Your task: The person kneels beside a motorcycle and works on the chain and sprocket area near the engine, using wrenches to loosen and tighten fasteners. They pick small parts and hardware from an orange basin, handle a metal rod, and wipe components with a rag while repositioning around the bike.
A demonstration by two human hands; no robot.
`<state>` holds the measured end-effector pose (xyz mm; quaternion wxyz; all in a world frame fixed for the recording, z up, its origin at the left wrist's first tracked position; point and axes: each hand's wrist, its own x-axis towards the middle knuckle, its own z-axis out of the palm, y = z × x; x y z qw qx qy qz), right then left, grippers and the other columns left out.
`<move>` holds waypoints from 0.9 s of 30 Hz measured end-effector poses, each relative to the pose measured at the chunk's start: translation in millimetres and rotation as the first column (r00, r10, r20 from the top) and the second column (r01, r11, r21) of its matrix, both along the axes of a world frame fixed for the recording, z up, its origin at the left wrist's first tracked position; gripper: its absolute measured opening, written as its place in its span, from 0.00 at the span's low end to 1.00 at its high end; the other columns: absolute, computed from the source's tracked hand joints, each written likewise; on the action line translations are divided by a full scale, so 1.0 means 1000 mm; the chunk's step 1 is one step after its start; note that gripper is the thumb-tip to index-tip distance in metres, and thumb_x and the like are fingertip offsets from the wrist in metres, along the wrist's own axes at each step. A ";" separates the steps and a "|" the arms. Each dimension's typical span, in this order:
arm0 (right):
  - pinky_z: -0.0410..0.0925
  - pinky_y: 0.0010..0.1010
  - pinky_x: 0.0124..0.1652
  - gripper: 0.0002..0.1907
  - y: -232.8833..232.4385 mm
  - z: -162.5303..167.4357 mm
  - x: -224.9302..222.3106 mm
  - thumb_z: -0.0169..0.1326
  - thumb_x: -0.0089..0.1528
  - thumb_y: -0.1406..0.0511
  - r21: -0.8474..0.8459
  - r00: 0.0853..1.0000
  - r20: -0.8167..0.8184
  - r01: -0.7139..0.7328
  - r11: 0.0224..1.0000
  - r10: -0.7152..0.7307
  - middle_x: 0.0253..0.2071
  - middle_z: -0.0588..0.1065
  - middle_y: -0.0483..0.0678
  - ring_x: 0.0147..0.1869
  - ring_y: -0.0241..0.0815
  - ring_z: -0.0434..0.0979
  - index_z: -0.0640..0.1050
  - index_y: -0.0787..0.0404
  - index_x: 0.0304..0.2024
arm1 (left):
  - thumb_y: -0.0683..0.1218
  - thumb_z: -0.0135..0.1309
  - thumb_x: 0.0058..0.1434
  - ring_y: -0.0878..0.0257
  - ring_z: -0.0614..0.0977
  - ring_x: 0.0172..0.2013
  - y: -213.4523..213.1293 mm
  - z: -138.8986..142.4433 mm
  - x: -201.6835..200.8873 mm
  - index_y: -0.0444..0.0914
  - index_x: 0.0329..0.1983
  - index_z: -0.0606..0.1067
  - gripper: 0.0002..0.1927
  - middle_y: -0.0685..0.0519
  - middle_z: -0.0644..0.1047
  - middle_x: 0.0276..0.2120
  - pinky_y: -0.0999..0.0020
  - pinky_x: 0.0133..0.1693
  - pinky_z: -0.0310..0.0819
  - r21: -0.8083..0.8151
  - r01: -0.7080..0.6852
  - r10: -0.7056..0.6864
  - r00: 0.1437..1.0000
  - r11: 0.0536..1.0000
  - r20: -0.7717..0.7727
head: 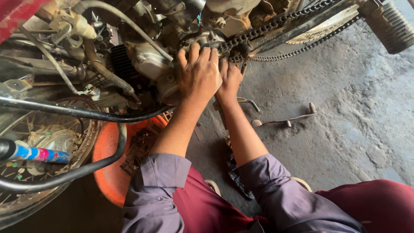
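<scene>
Hands meet at the side of a motorcycle engine (151, 64), both forearms stretched forward from rolled-up grey sleeves (159, 190) over dark red trousers (371, 203). The left hand (199, 74) lies palm down, fingers together and slightly curled over the engine's side cover, pressing flat against the metal; its grip is not clenched around anything, only spread on the casing. The right hand (230, 80) sits just beside it, touching it, fingers pointing up toward the chain sprocket area; its fingertips are hidden behind the left hand and the engine, so I cannot tell whether its grip is clenched on some part or released.

One drive chain (276, 23) runs in two strands from the engine near the hands toward the upper right. One ribbed rubber footpeg (394, 26) shows at the top right corner. One spoked wheel (43, 146) lies at the lower left, with two black frame tubes (77, 112) crossing over it. One orange basin (110, 164) stands on the floor under the left forearm, holding dark small parts. One bent metal lever (284, 120) lies on the dusty concrete floor (358, 108), to the right of the right forearm and apart from it. One handle wrapped in blue and pink tape (36, 154) juts in from the left edge.
</scene>
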<state>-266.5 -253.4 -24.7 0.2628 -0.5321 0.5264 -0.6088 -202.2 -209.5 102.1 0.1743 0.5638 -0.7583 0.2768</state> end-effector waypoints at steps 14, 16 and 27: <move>0.68 0.51 0.36 0.18 -0.009 -0.004 -0.001 0.49 0.69 0.60 0.077 0.962 0.259 -0.111 0.991 0.087 0.31 0.78 0.65 0.37 0.68 0.75 0.79 0.69 0.36 | 0.47 0.54 0.60 0.52 0.74 0.54 0.001 0.001 0.000 0.37 0.47 0.81 0.14 0.51 0.79 0.42 0.46 0.60 0.58 0.006 0.019 -0.019 0.999 1.000 -0.030; 0.68 0.51 0.37 0.21 -0.009 -0.002 -0.004 0.49 0.70 0.58 0.200 0.930 0.360 -0.162 0.966 0.081 0.29 0.78 0.66 0.35 0.68 0.75 0.80 0.71 0.36 | 0.45 0.53 0.60 0.52 0.74 0.54 0.001 0.000 0.000 0.37 0.48 0.81 0.15 0.52 0.79 0.42 0.46 0.61 0.58 -0.007 0.021 -0.021 0.999 1.000 -0.026; 0.70 0.47 0.39 0.19 -0.018 -0.003 0.002 0.48 0.67 0.61 0.253 0.977 0.213 -0.043 0.967 -0.012 0.33 0.80 0.67 0.34 0.59 0.81 0.80 0.72 0.34 | 0.48 0.58 0.59 0.50 0.75 0.54 0.002 0.000 0.002 0.37 0.46 0.80 0.15 0.48 0.79 0.42 0.45 0.59 0.59 0.013 0.068 -0.065 0.987 0.998 -0.147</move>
